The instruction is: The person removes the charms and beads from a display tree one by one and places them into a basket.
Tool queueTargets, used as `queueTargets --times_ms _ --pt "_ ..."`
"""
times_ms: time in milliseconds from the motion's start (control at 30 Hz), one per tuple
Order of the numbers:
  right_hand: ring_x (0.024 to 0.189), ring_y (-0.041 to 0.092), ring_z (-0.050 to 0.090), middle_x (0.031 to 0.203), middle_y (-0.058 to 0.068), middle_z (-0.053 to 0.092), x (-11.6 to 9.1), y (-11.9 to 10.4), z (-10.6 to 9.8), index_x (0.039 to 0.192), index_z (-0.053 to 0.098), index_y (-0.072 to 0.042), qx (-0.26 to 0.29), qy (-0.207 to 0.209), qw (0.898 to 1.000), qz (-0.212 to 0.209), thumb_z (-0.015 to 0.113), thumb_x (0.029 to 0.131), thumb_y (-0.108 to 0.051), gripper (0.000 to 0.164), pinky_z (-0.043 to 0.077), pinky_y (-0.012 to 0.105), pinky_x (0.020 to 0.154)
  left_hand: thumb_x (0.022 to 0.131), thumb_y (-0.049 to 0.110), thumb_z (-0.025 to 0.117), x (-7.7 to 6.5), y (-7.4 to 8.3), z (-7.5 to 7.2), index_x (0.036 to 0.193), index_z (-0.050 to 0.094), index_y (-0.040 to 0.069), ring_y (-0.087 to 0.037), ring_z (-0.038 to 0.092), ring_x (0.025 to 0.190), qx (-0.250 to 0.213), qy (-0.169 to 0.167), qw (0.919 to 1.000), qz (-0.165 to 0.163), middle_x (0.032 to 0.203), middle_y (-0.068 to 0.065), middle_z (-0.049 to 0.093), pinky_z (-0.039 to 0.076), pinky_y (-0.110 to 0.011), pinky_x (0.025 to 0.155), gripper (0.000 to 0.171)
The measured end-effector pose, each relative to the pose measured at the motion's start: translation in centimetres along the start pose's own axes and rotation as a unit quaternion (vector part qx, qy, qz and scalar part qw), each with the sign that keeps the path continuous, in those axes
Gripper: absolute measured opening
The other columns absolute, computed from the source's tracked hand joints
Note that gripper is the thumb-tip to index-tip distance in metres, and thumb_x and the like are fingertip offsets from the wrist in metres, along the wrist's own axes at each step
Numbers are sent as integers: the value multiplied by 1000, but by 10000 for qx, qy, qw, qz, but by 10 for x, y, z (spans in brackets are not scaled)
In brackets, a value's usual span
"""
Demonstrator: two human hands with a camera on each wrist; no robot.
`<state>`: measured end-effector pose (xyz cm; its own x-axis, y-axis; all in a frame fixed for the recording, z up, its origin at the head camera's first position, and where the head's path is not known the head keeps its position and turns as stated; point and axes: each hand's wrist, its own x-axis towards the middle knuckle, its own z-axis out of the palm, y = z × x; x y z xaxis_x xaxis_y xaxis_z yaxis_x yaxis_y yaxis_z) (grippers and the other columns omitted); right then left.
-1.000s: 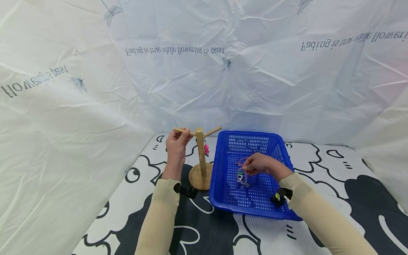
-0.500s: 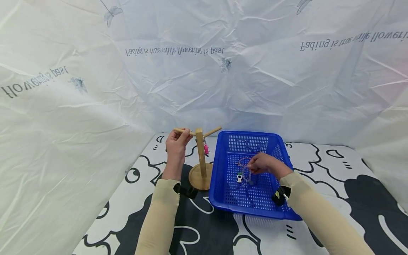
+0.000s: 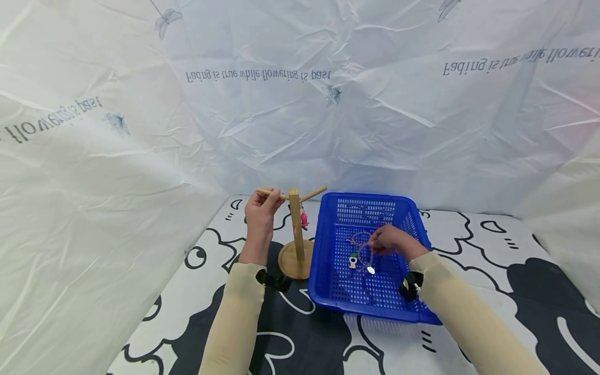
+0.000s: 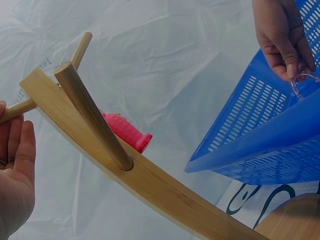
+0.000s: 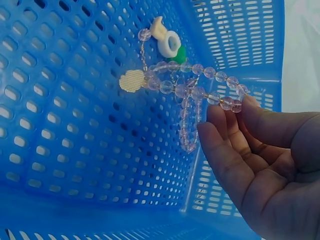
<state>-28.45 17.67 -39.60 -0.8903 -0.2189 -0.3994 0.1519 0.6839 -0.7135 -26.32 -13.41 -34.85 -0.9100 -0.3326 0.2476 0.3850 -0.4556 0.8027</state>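
Observation:
My left hand (image 3: 260,214) grips one peg of a wooden jewelry stand (image 3: 296,229). A pink keychain (image 4: 125,131) hangs from the stand on another peg. Inside the blue basket, my right hand (image 3: 390,242) pinches a bracelet of clear pinkish beads (image 5: 197,92) between thumb and fingers. The bracelet dangles as a loop, with a pale, flat ridged charm (image 5: 132,80) at its lower end. Just past it lies a small white figure (image 5: 169,44) with a green part. A second beaded loop (image 5: 188,135) shows below the held bracelet in the right wrist view.
The blue basket (image 3: 315,260) stands right of the stand's round base (image 3: 287,263), close beside it. Under both lies a black and white patterned cloth (image 3: 197,307). White plastic sheeting (image 3: 262,120) hangs behind and along the sides.
My right hand has shifted slightly right within the basket, drawing the bracelet away from the white figure, which now lies apart from it. My left hand keeps its grip on the peg.

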Motion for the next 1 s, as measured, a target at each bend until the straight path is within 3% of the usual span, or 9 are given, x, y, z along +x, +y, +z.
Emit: queueTargets --times_ms 400,833,1000 --pt "73 14 61 81 6 66 12 9 2 111 67 14 126 461 9982 358 52 104 0 22 63 41 85 95 -2 67 2 -1 -2 97 65 2 -5 71 77 75 -12 10000 -1 84 2 65 64 -18 79 6" --pt "73 16 61 74 4 62 18 20 -3 107 66 15 460 558 9961 507 51 103 2 20 63 41 85 95 -3 66 2 -1 -2 95 65 5 -5 70 76 118 2 9999 -23 83 2 65 63 -18 79 8" --pt "67 15 59 70 2 60 32 32 -4 102 66 12 587 631 9938 705 51 102 2 18 61 34 73 95 -2 67 1 -1 -1 94 65 7 -5 70 75 153 -16 9999 -20 83 3 65 63 -18 79 9"
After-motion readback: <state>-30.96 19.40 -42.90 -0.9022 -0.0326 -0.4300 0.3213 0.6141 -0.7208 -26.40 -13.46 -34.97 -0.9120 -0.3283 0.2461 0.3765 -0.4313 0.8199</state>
